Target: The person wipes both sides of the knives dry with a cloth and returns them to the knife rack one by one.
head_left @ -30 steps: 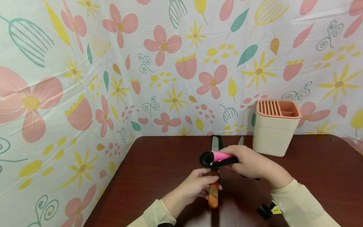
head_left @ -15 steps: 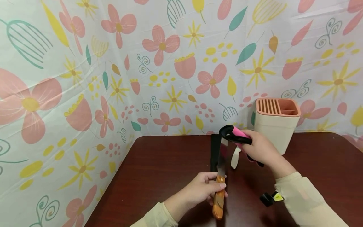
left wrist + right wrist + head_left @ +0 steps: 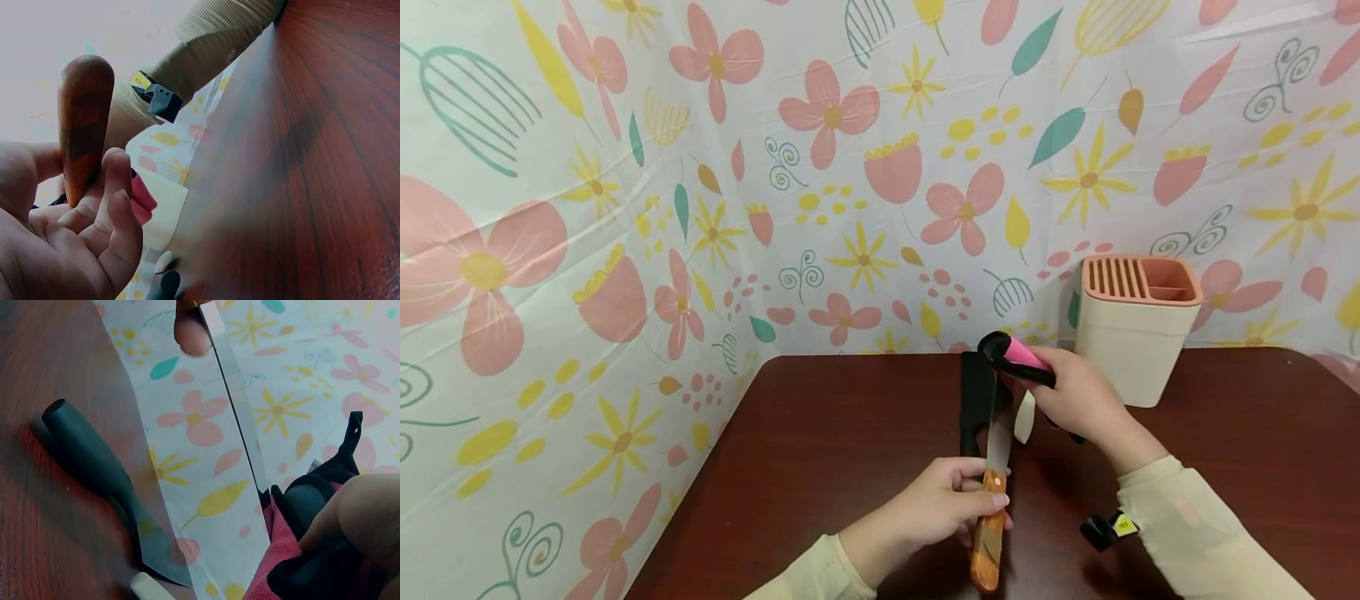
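Handling of a wooden-handled knife, read from left to right as I stand by. The person's left hand [image 3: 943, 504] grips the handle of the wooden-handled knife [image 3: 1000, 446], thumb across the wood, holding it raised over the middle of the bench [image 3: 835, 433] with the blade directed away from the body. The blade's far end meets a folded pink-and-black cloth [image 3: 1018, 357]; whether the tip passes into the fold cannot be told. The right hand [image 3: 1078, 396] holds this cloth, its fingers bent round it. I judge the work to be under way rather than finished: knife and cloth are together and both in the air, while setting each of them down remains undone. How much of the blade has been dealt with, the views do not show. On the surface, a broad black knife [image 3: 975, 396] lies just left of the raised blade, its wide end towards the rear edge; a white-handled tool [image 3: 1025, 418] lies to the right of the blade, its far part hidden by the right hand. A black device with a yellow label [image 3: 1101, 533] sits at the right cuff. Farther right, near the rear edge, stands an upright cream holder [image 3: 1135, 342] with a slotted, compartmented coral top. The bench is dark reddish-brown, wood-grained and somewhat glossy, with rounded rear corners. A white floral sheet [image 3: 917, 275], printed in pink, yellow and teal and lightly creased, covers the left side and the back of the space.
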Tool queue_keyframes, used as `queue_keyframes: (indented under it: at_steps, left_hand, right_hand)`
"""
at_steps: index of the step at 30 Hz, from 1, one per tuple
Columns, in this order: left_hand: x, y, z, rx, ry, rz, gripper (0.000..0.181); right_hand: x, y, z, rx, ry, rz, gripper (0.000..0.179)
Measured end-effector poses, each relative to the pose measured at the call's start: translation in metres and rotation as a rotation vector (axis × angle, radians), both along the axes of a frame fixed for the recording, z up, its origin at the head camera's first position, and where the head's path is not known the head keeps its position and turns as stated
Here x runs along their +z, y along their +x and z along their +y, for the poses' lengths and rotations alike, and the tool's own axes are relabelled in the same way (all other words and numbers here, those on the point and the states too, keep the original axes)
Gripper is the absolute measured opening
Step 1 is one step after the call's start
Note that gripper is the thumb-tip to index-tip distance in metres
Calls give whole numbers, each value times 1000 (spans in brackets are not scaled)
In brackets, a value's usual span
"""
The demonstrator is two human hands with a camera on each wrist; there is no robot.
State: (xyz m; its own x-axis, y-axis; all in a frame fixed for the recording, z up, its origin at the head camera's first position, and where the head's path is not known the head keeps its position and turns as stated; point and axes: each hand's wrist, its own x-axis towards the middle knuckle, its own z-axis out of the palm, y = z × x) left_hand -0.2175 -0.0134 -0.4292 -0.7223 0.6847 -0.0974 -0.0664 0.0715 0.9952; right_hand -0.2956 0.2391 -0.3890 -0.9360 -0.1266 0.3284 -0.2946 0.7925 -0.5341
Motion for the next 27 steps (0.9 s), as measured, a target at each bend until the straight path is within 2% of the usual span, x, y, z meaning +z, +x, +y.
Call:
queue_keyframes:
  at_steps: [9, 15, 24, 27]
  left_hand:
    - [-2, -2, 0, 10, 4, -10, 27]
    - [-1, -5, -1, 17, -5, -10, 25]
    - [-4, -10, -4, 39, -18, -6, 33]
    - [-5, -12, -5, 49, -18, -3, 29]
  right_hand:
    - [0, 2, -6, 43, 22, 20, 39]
    - [2, 5, -11, 82, 55, 15, 44]
    - [4, 9, -19, 166, 66, -12, 29]
    - [4, 10, -22, 188, 53, -26, 27]
